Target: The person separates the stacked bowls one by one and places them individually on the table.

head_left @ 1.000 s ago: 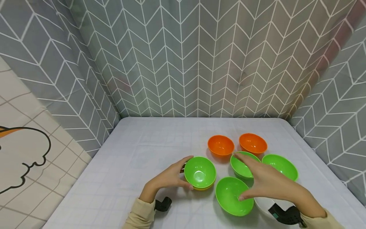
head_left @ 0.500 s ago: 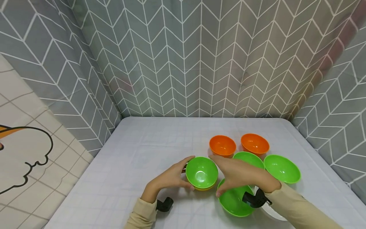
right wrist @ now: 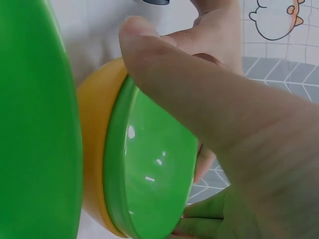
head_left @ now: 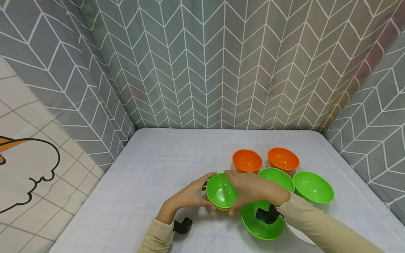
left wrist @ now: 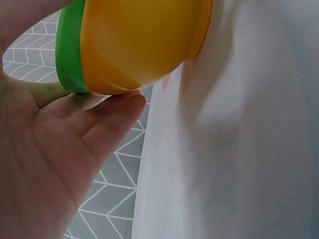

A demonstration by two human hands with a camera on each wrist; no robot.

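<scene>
A small green bowl sits nested in a yellow bowl near the table's middle. My left hand holds the left side of this pair, its fingers along the yellow wall and green rim in the left wrist view. From the right, my right hand grips the green bowl, thumb at the near edge and fingers at the far edge. The right wrist view shows the green rim standing slightly above the yellow one. Just right of the pair, partly under my right wrist, is a larger green bowl.
Two more green bowls stand behind and right of my right hand. Two orange bowls are farther back. A white bowl is mostly hidden under my right forearm. Patterned curtains border the white-covered table.
My right hand has moved left from above the other green bowls to the nested pair and now grips the small green bowl. The left hand has kept its hold, and the bowls stay in place.
</scene>
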